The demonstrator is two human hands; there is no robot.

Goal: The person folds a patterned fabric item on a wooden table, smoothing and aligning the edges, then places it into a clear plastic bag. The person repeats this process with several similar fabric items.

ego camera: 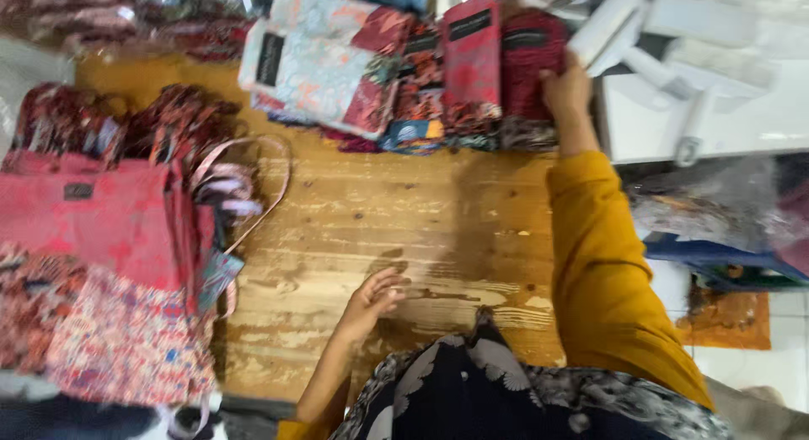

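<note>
Two hands, right hand (566,90) fingers gripping far dark-red folded cloth (529,61), left hand (371,298) fingers loosely curled empty on worn plank bench (404,212), one pink fabric bag (93,217) left.

Textile shop or stall, folded patterned fabrics (404,69) stacked in rows, wooden table (404,229), fabric bags (101,221)

Folded fabrics (404,69) at table (379,212) far edge; bags (101,238) left.
</note>
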